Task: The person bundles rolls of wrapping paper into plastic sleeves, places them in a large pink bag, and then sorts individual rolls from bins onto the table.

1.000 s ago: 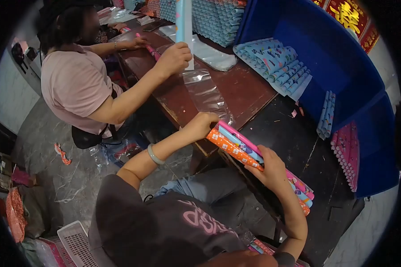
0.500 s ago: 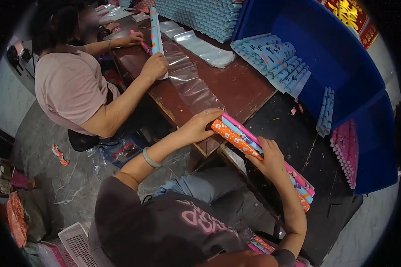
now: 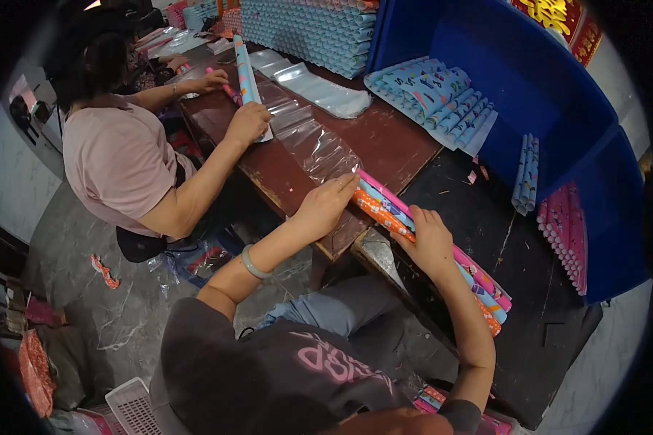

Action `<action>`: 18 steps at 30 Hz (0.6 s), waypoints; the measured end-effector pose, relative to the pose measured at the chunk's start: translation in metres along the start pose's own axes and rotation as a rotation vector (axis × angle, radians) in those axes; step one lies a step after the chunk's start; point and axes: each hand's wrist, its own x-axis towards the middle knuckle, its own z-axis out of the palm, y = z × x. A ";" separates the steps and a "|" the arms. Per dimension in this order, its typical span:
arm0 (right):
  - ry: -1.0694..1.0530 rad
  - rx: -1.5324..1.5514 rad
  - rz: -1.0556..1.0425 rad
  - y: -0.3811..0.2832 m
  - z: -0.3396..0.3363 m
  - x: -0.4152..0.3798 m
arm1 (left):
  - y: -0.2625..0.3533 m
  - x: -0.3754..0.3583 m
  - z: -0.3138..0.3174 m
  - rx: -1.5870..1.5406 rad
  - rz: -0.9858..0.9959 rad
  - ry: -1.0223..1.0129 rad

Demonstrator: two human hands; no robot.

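Note:
A bundle of wrapping paper rolls (image 3: 386, 205), pink, light blue and orange, lies slantwise over the front edge of the dark tabletop. My left hand (image 3: 325, 209) is closed around its upper left end, covering the tips of the rolls. Farther down the bundle, my right hand (image 3: 426, 241) wraps around the middle, thumb on the near side and fingers over the top. The rolls' lower right ends stick out past my right forearm. Just beyond my left fingers, a flat clear plastic sleeve (image 3: 316, 148) stretches over the red-brown table (image 3: 395, 156).
On the left, a co-worker (image 3: 120, 156) handles a light blue roll (image 3: 244, 69). More clear sleeves (image 3: 326, 88) lie behind. Stacked blue rolls (image 3: 305, 32) fill the back. A blue bin (image 3: 500, 43) stands beside fanned blue rolls (image 3: 442, 101) and pink rolls (image 3: 564, 235).
My left fingers now cover the bundle's upper end, which showed more before. My right hand has shifted slightly up and left. The whole view has turned a little.

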 end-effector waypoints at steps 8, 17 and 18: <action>0.044 -0.007 0.003 -0.001 0.004 0.003 | 0.007 0.013 -0.003 0.164 0.165 -0.019; 0.156 -0.073 -0.049 -0.011 -0.005 0.007 | 0.029 0.022 0.000 0.316 0.125 -0.007; 0.175 -0.073 -0.057 -0.011 -0.004 0.007 | 0.031 0.023 0.001 0.321 0.128 -0.001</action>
